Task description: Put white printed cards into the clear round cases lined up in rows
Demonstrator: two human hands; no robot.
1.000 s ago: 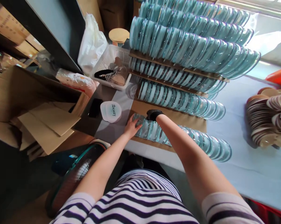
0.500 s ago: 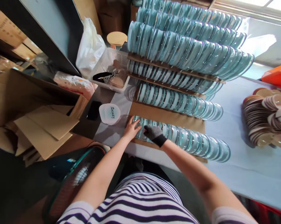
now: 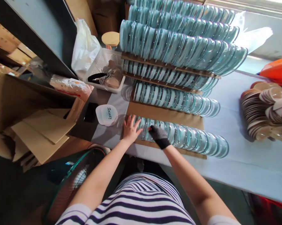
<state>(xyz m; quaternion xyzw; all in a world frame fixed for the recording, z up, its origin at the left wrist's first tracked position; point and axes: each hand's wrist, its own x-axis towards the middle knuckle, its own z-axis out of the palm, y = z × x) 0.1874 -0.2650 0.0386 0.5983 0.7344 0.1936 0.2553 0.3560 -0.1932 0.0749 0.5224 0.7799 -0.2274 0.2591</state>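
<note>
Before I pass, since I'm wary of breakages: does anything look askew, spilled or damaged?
Nothing looks spilled or broken, though fine cracks wouldn't show. The tan discs at the right look untidy, overlapping at different angles, unlike the neat near row of clear discs.

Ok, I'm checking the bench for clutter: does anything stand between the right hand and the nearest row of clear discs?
Nothing visible does. The gloved right hand is at the near row of clear discs, towards its left end. The left hand is beside it, not between; the lettered white item lies further left.
</note>
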